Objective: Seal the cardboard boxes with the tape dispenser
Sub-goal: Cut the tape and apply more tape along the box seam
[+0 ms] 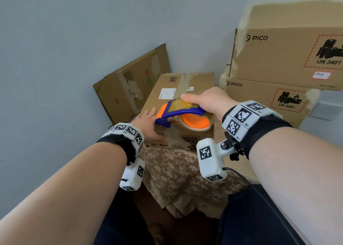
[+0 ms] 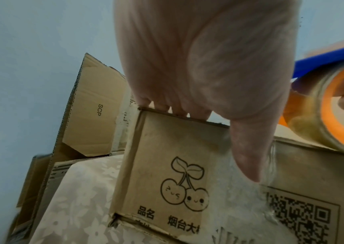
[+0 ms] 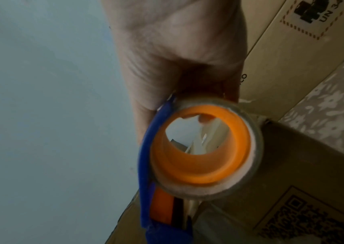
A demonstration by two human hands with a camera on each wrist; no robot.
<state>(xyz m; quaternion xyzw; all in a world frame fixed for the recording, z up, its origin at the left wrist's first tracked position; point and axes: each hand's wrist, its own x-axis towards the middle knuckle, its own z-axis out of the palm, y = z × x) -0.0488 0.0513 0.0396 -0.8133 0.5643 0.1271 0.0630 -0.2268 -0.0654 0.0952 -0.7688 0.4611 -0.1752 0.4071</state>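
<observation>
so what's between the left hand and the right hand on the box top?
Head view: the tape dispenser's blue-orange front end, over the cardboard box.

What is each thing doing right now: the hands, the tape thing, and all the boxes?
Left hand: flat on the box, thumb down its front.
Right hand: gripping the dispenser.
Dispenser: on top of the box near its front edge, roll loaded.
Box: flaps shut, taped along the seam.
Flat box: folded flat, leaning on the wall.
PICO boxes: closed, stacked.
</observation>
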